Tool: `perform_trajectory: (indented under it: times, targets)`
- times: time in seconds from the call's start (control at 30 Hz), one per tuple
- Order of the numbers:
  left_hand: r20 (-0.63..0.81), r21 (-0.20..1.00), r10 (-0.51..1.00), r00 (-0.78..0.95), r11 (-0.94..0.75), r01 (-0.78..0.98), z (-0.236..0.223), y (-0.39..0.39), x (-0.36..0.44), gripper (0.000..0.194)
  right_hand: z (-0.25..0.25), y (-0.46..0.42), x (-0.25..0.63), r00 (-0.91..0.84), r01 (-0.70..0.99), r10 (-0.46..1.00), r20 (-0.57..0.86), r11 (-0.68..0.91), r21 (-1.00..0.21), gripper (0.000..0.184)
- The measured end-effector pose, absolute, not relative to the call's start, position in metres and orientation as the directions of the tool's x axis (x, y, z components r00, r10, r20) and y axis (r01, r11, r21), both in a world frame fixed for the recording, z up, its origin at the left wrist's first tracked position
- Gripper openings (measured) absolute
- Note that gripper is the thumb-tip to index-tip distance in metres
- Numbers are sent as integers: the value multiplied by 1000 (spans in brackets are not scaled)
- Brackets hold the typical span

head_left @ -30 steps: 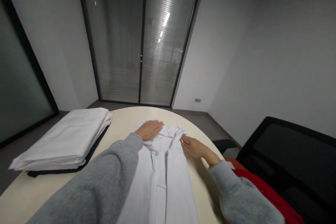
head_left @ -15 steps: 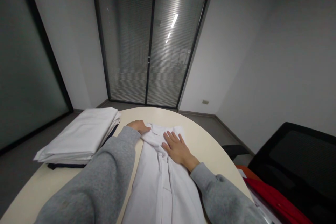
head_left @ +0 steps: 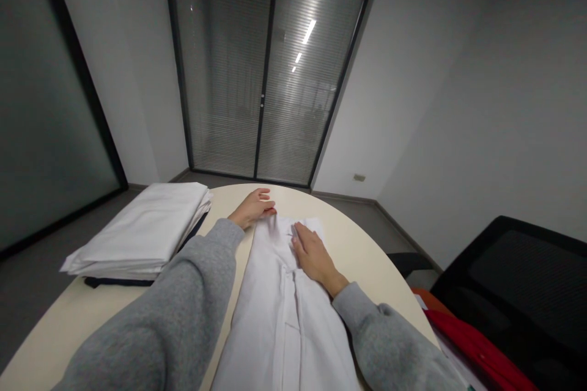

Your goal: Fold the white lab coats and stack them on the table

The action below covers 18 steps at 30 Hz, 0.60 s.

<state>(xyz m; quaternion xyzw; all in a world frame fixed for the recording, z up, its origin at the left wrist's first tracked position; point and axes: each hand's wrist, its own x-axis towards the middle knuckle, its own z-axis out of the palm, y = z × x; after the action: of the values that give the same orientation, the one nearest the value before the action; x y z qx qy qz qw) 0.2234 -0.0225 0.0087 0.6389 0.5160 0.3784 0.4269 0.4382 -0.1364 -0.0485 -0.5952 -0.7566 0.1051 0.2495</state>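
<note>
A white garment [head_left: 261, 317], folded long and narrow, lies on the table and runs from its far part down to the bottom of the view. A seam or pleat goes down its middle. My left hand [head_left: 254, 206] is at the garment's far left corner, fingers loosely apart, thumb and fingertips near or touching the edge. Whether cloth is between them is hard to see. Resting on the far part of the garment is my right hand [head_left: 315, 258], palm down with its fingers extended close together.
Left of my left arm, a stack of folded white cloth [head_left: 137, 226] sits on a dark piece. The round cream table [head_left: 358, 244] has a curved far edge. At right stand a black mesh chair [head_left: 513, 281] and some red cloth [head_left: 477, 348]. Beyond are glass doors [head_left: 229, 104].
My left hand has let go of the bunched cloth and moved slightly away from me and right. The far left corner now lies flatter. My right hand's fingers have drawn together.
</note>
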Motion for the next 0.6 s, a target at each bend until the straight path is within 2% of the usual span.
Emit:
perform_trajectory:
  times: [0.1, 0.13, 0.17, 0.23, 0.3, 0.37, 0.4, 0.47, 0.53, 0.6]
  targets:
    - [203, 979, 925, 321, -181, -97, -5, -27, 249, 66, -53, -131, 444, 10, 759, 916, 401, 254, -599, 61]
    - [257, 962, 901, 350, -204, -180, -11, -28, 254, 65, -53, -131, 446, 55, 743, 904, 423, 246, -623, 61]
    - [309, 948, 882, 356, -255, -191, -17, -28, 258, 61, -53, -131, 447, 77, 740, 895, 439, 244, -627, 60]
    - [428, 893, 848, 312, -451, 0, -26, -29, 258, 49, -52, -134, 446, 51, 773, 881, 470, 263, -577, 58]
    - [557, 742, 801, 220, -599, 301, -28, -31, 253, 38, -50, -138, 443, -24, 832, 876, 482, 285, -476, 55]
    - [609, 614, 789, 83, -535, 580, -25, -34, 246, 32, -49, -143, 439, -85, 882, 889, 451, 277, -381, 54]
    - [587, 589, 809, 17, -442, 677, -22, -35, 244, 31, -48, -144, 437, -97, 900, 899, 427, 263, -349, 54]
    - [448, 581, 892, -58, -242, 777, -16, -39, 244, 34, -48, -146, 434, -84, 924, 915, 395, 220, -313, 56]
    - [259, 540, 966, -18, -130, 832, -13, -43, 249, 49, -47, -147, 433, -48, 939, 915, 400, 178, -295, 58]
    - [110, 447, 992, 67, -110, 888, -14, -48, 254, 66, -47, -147, 433, -35, 948, 914, 405, 158, -275, 61]
